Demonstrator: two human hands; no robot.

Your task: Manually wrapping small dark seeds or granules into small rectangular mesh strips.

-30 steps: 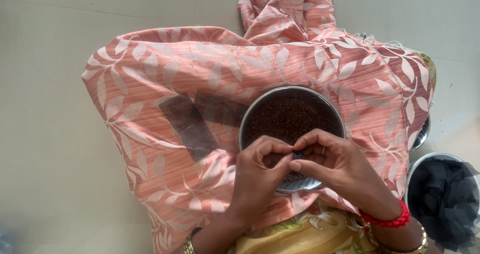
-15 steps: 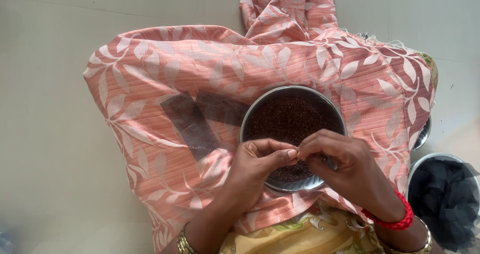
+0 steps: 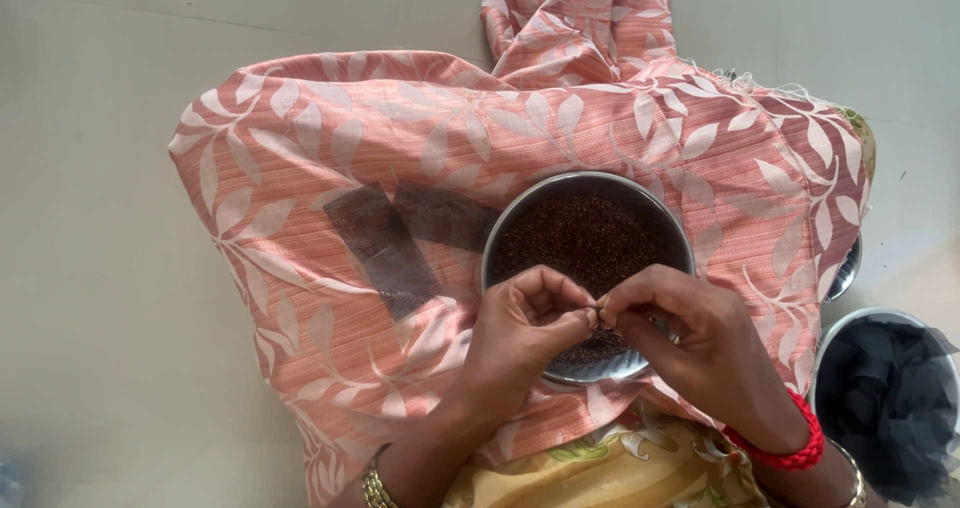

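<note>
A round steel bowl [image 3: 520, 218] filled with small dark brown beads [image 3: 590, 238] rests on a salmon-pink cloth with pale leaf print [image 3: 330, 168]. My left hand [image 3: 520, 333] and my right hand [image 3: 690, 338] meet over the bowl's near rim, fingertips pinched together on a tiny item [image 3: 598, 316] too small to identify. Two dark net strips [image 3: 385, 248] lie on the cloth left of the bowl. My left wrist wears a gold bangle, and my right wrist carries a red thread band with a gold bangle.
The cloth lies over a pale grey floor [image 3: 90, 298]. A second steel bowl [image 3: 890, 408] holding black net fabric stands at the lower right. Another steel rim [image 3: 848, 268] peeks from under the cloth's right edge. Yellow floral fabric [image 3: 620, 468] covers my lap.
Both hands have stayed over the bowl's near rim. The fingers have drawn closer, from a loose arch to a tight pinch where the fingertips meet.
</note>
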